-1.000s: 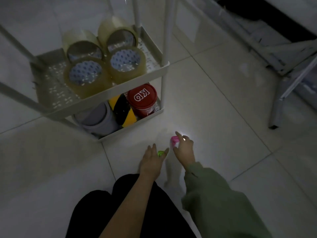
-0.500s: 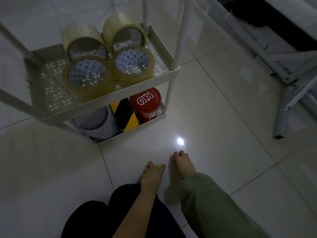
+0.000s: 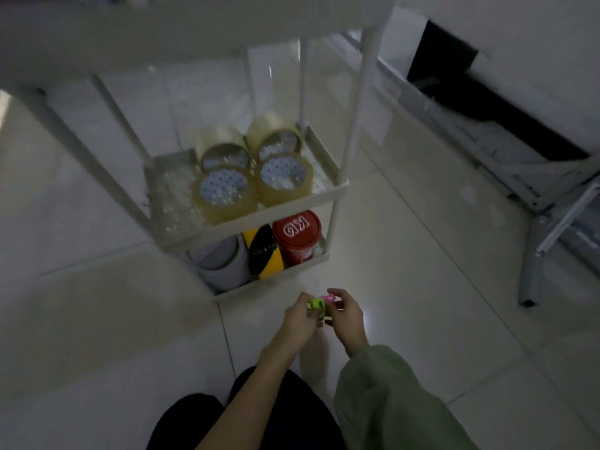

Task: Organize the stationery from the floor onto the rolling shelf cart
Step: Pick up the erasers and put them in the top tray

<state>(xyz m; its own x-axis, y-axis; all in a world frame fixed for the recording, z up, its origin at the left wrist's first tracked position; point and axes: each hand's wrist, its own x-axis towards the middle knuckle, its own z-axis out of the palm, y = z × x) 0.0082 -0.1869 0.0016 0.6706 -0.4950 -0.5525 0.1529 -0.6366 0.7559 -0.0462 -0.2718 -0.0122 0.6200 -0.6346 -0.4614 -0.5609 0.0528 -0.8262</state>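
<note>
Pinching a green clip point(image 3: 316, 304), the left hand point(image 3: 300, 318) meets the right hand point(image 3: 345, 315), whose fingers curl round a pink clip point(image 3: 328, 299). Both hover above the floor point(image 3: 422, 287), near the cart point(image 3: 337, 186) holding 4 tape rolls point(image 3: 224, 196).

Rolling shelf cart point(image 3: 337, 189) stands on tiled floor point(image 3: 406, 254), holding tape rolls point(image 3: 224, 196)
</note>
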